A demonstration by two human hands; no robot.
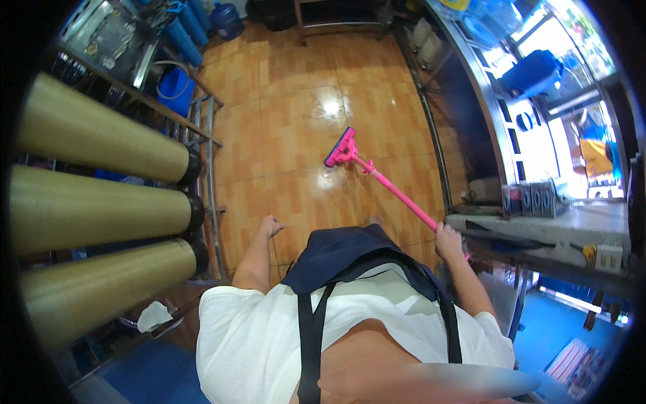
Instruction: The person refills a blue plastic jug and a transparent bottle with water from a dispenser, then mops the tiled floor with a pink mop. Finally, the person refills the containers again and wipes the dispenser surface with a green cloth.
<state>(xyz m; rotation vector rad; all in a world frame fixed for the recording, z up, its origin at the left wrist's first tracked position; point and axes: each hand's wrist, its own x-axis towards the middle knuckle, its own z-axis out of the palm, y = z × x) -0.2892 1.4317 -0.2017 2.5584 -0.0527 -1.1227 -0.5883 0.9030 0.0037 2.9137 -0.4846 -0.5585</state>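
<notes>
My right hand (pixel 449 242) is wrapped round the upper part of a pink mop handle. The sponge mop (pixel 402 195) slants away to the far left, and its pink head (pixel 344 148) with a dark strip along the edge rests on the wet, shiny tile floor (pixel 296 114). A short end of the handle sticks out behind my fist. Beside my body on the left, my left hand (pixel 271 227) hangs over the floor with nothing in it, fingers loosely bent and partly apart. I wear a dark apron (pixel 343 252) over a white shirt.
Three long tan cylinders (pixel 108 209) lie along the left, next to a metal frame (pixel 210 168). A blue bucket (pixel 176 92) and a blue water bottle (pixel 227 21) stand farther off. Along the right runs a metal-edged counter (pixel 481 101) holding a blue container (pixel 531 73).
</notes>
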